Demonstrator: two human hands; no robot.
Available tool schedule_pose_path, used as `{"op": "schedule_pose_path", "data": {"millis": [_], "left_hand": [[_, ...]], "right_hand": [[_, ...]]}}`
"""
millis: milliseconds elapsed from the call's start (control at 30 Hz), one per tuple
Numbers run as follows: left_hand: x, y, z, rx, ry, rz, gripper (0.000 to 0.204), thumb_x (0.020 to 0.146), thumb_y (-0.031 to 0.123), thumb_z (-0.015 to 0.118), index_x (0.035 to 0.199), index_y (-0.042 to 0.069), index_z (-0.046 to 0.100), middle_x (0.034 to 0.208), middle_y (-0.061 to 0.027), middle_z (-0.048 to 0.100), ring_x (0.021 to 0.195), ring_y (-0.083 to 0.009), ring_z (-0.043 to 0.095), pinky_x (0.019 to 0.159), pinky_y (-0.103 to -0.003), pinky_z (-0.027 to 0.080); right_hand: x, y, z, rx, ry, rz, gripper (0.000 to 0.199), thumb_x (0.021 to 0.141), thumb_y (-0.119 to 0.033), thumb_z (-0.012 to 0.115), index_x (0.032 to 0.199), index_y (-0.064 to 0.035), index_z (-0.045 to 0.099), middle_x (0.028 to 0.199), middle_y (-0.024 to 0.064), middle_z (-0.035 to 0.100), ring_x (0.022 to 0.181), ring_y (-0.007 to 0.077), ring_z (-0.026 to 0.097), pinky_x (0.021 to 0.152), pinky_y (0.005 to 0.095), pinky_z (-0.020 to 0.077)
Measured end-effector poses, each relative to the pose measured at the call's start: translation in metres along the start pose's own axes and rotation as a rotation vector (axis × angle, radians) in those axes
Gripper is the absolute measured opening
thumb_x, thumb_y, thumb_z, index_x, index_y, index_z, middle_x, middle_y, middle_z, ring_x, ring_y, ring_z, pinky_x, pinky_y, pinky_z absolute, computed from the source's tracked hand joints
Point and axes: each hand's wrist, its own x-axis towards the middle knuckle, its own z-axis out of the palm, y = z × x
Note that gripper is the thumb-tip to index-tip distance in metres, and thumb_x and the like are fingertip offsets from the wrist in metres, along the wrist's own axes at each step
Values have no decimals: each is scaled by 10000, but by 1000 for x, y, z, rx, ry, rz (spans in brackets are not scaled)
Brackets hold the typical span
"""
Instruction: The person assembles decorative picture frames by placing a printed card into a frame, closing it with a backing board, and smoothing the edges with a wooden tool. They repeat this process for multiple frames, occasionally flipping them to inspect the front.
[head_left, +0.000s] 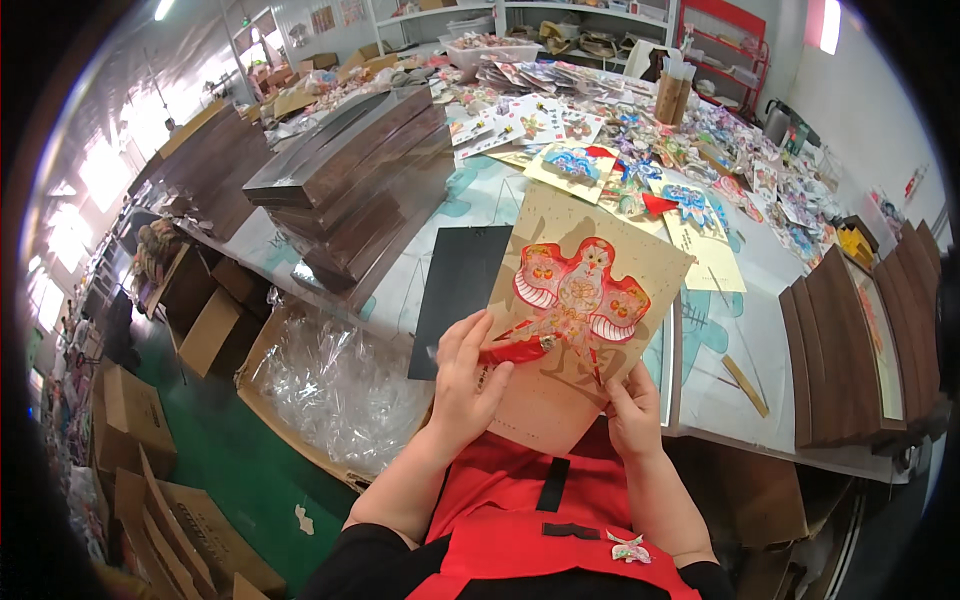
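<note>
— What sits at the far left?

— Brown cardboard boxes (130,410) on the green floor, then an open carton of clear plastic wrap (335,385) against the table's near edge. Behind it a stack of long dark-brown boxes (350,170) lies on the table.

— And the hands?

— The left hand (465,385) grips the lower left edge of a tan card (580,320) bearing a red and pink bird-shaped paper kite (575,295), thumb on the red tail. The right hand (635,415) pinches the card's lower right edge. The hands are apart, both clamped on the card, which is held near the body over the table edge.

— What lies beside it?

— A black sheet (460,295) just left, flat on the table. Farther right, colourful kite cards (640,150) cover the table, and dark wooden frames (860,340) stand at the right edge.
</note>
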Motion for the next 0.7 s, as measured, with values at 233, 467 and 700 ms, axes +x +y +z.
{"op": "schedule_pose_path", "data": {"millis": [233,467,700], "left_hand": [[-15,-3,16,35,-24,-64,531,790,258,710,1204,-9,514,1201,-186,501,1128,-334,461,986,-410,354],[-21,19,48,10,-42,-141,550,689,301,790,1099,33,539,1166,-148,474,1057,-309,452,923,-428,340],[-29,9,52,-142,-122,-237,243,867,109,600,1082,33,514,824,-202,607,693,-414,600,594,-453,473]], "right_hand": [[1,3,2,70,24,-10,380,950,-51,488,1323,-14,423,1215,90,570,1096,182,577,894,317,495],[-5,10,13,111,25,9,378,953,-50,480,1325,-17,421,1232,98,560,1105,194,573,936,342,473],[-2,6,16,122,120,-27,352,958,-26,458,1306,19,430,1228,105,564,1097,182,568,948,314,446]]}}
